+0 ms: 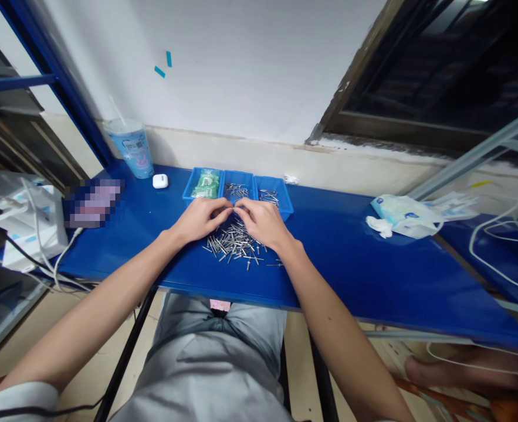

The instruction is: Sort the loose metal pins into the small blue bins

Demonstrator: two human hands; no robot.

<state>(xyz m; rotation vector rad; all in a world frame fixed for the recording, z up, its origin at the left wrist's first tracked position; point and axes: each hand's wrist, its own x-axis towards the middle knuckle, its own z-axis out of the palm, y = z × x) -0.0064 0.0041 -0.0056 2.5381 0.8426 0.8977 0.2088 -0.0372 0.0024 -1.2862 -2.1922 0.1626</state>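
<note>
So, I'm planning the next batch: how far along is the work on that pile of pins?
Done: some pins lie in the middle tray and right tray. In hand: left hand and right hand pinch one small piece together. Left: a big loose pile on the table.

Silvery pins (234,243) lie flat in a loose, criss-crossed heap just in front of the trays (287,206), with a few strays scattered at its near edge.
</note>
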